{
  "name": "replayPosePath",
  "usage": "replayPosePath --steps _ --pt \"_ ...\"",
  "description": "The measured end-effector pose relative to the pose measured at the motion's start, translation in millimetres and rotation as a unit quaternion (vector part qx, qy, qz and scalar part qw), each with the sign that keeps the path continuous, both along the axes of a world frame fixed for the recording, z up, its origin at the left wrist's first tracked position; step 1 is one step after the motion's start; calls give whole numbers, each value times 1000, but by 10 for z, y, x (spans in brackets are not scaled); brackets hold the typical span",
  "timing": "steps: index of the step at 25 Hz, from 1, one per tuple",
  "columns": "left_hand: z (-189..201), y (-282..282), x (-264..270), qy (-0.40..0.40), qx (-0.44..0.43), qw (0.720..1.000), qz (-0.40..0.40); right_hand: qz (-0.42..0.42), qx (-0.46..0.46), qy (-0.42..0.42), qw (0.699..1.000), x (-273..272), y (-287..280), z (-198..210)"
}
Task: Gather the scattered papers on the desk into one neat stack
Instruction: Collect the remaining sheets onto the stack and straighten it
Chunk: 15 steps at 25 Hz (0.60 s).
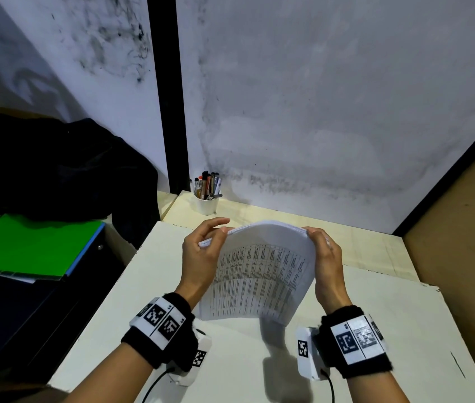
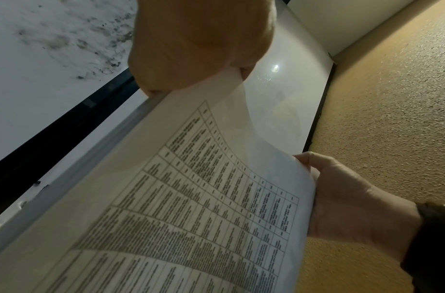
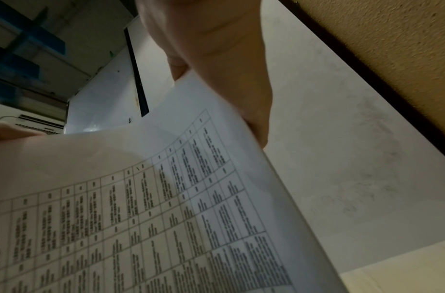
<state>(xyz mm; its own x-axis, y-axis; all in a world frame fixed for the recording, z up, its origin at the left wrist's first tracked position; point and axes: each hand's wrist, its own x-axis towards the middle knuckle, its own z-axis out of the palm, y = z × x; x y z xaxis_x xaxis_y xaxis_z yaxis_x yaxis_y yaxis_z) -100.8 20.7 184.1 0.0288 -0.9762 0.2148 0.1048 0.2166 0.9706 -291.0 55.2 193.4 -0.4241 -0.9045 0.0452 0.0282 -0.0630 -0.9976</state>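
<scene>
Plainly, the left hand (image 1: 201, 258) and right hand (image 1: 327, 261) gripped the papers (image 1: 259, 274) by their side edges above the desk (image 1: 375, 330), bowing them; print was too blurred to read, fingers partly hidden behind.

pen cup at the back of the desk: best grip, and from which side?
Take the cup round its bare white wall, below the rim, coming from the front or the right. It stands upright and the pens bristle out of the top, so a top-down grab is likely blocked. The wall is close behind and a black post close on its left.
</scene>
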Motion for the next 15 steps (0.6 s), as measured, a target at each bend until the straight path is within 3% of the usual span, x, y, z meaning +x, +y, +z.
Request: replayPosePath --steps 7,10,15 --pt "-128 -19 68 -16 36 997 -61 74 16 19 997 -95 29 -203" --pt "-235 13 107 -16 96 994 -50 48 67 48 995 -62 101 -298" --pt "-186 62 203 -5 84 995 -49 70 38 60 995 -153 151 -259"
